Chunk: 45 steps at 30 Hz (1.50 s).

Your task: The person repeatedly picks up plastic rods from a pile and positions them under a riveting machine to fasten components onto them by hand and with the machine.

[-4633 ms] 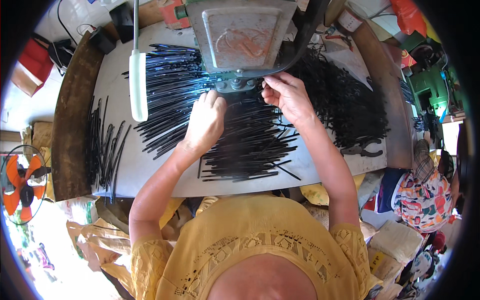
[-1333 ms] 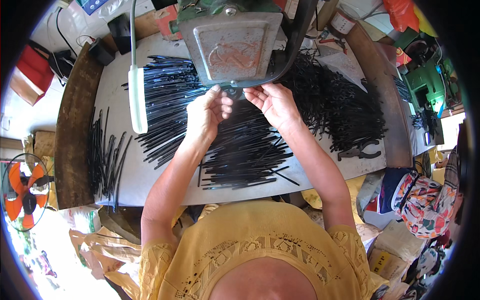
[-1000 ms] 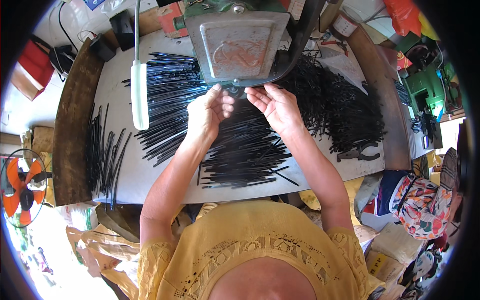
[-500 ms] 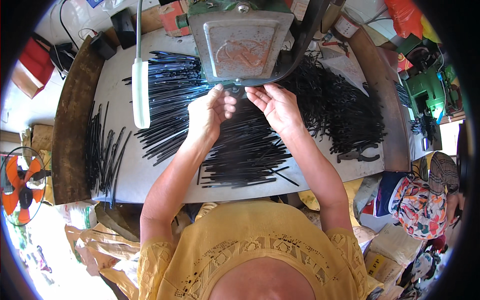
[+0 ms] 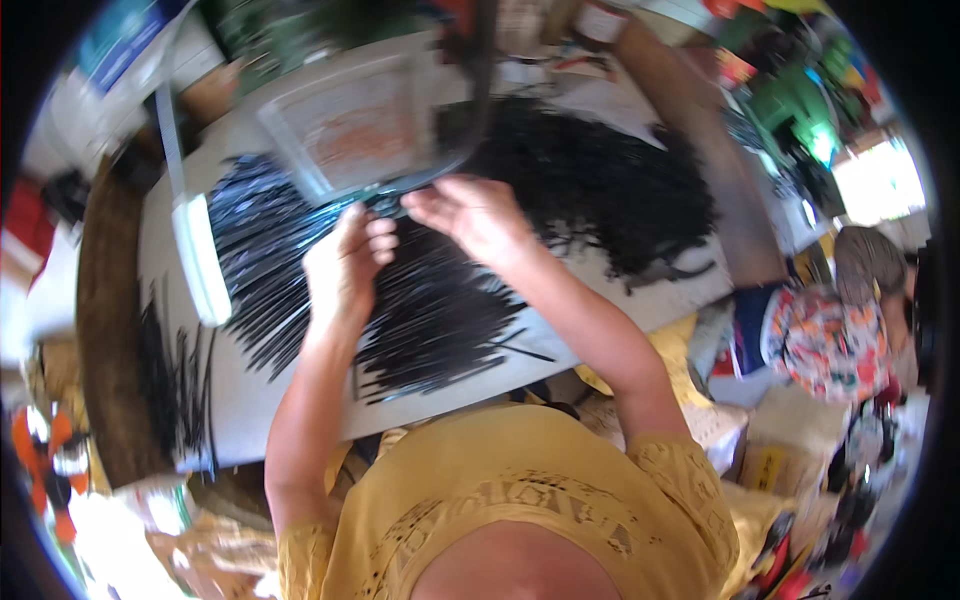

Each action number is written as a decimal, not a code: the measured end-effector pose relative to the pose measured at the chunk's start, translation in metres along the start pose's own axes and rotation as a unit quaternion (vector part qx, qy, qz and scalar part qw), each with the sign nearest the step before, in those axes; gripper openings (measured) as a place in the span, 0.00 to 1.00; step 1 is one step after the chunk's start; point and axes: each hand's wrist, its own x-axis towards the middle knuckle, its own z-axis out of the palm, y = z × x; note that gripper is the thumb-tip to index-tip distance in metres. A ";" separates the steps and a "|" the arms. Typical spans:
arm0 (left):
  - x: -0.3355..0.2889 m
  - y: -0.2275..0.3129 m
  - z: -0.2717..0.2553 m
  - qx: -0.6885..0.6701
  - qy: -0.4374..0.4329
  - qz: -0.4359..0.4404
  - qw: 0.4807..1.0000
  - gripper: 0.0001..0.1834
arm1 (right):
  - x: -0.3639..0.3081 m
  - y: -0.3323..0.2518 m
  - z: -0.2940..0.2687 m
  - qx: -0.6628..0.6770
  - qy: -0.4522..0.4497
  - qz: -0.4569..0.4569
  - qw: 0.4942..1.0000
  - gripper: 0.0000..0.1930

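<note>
Hands at front edge of grey machine [image 5: 360,125]: left hand [image 5: 345,268] and right hand [image 5: 475,215] each pinching black rods [image 5: 430,310], likely feeding them in. Rod pile below machine, within reach on surface [image 5: 250,400].

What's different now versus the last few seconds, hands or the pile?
Mostly the view swung and blurred. Both hands, left hand and right hand, stay together at the grey machine edge, over the black rods. Whether either pinches a rod is unclear. The pile and white lamp look unmoved.
</note>
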 end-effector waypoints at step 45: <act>-0.018 0.019 -0.003 0.123 -0.043 0.003 0.991 0.03 | -0.032 -0.043 0.007 -0.786 -0.137 -0.351 0.491 0.06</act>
